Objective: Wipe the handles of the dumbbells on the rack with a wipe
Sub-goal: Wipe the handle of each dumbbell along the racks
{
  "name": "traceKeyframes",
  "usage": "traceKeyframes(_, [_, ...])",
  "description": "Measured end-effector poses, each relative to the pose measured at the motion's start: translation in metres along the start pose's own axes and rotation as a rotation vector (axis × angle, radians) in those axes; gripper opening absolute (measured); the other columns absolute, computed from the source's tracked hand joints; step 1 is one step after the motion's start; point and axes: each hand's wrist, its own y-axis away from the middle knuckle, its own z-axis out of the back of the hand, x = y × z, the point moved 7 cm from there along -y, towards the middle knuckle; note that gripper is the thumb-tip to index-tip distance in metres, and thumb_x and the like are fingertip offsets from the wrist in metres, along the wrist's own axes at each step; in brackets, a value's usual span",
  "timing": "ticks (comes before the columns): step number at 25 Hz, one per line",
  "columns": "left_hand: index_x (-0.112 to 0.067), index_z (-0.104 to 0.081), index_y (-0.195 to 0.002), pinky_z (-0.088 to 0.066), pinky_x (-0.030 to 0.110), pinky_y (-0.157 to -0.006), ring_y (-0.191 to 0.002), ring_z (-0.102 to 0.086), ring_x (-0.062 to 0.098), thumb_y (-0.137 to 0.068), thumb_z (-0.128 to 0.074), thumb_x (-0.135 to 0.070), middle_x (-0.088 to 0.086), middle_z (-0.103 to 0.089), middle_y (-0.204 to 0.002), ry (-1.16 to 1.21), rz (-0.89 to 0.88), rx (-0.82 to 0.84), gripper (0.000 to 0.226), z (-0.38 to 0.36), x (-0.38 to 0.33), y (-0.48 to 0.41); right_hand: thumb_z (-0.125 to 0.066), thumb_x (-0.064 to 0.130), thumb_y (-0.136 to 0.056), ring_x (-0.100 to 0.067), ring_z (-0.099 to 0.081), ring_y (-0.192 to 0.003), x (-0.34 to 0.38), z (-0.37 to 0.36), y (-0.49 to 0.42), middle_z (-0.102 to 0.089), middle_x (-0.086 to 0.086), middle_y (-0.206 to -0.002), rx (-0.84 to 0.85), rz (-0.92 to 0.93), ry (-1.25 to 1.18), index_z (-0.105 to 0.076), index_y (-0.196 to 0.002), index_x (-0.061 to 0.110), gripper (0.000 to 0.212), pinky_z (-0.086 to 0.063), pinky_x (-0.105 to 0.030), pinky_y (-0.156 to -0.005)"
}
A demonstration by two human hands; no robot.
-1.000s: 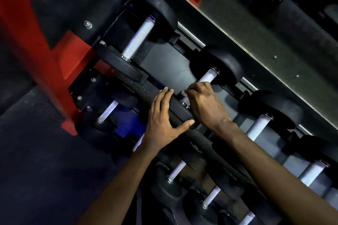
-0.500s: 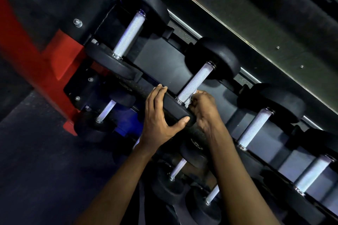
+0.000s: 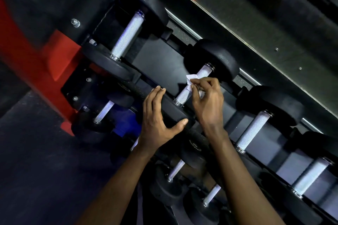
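Right hand point(image 3: 208, 100), pinching the wipe point(image 3: 190, 78), is sliding up the handle point(image 3: 182, 95) (stroke roughly halfway); left hand point(image 3: 157, 120) is gripping the head point(image 3: 175, 113).

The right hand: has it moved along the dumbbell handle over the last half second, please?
Yes. The right hand slid up the handle, from its near end to the middle.
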Motion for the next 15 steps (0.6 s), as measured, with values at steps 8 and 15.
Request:
traceKeyframes(8, [0.003, -0.042, -0.147, -0.034, 0.052, -0.115, -0.144, -0.036, 0.03, -0.08, -0.074, -0.059, 0.016, -0.041, -0.153, -0.019, 0.029, 0.025, 0.096, 0.001, 0.003, 0.001, -0.059, 0.009, -0.095, -0.028, -0.049, -0.104, 0.017, -0.005, -0.017, -0.06, -0.009, -0.118, 0.18, 0.362, 0.354, -0.071, -0.117, 0.01, 0.025, -0.047, -0.032, -0.092])
traceKeyframes(15, [0.001, -0.041, -0.148, -0.034, 0.051, -0.116, -0.146, -0.035, 0.029, -0.08, -0.073, -0.062, 0.015, -0.039, -0.155, -0.029, 0.042, 0.04, 0.097, 0.001, 0.002, 0.002, -0.056, 0.006, -0.086, -0.029, -0.046, -0.102, 0.035, -0.024, -0.022, -0.064, -0.011, -0.105, 0.323, 0.558, 0.661, -0.073, -0.099, 0.008, 0.021, -0.042, -0.035, -0.095])
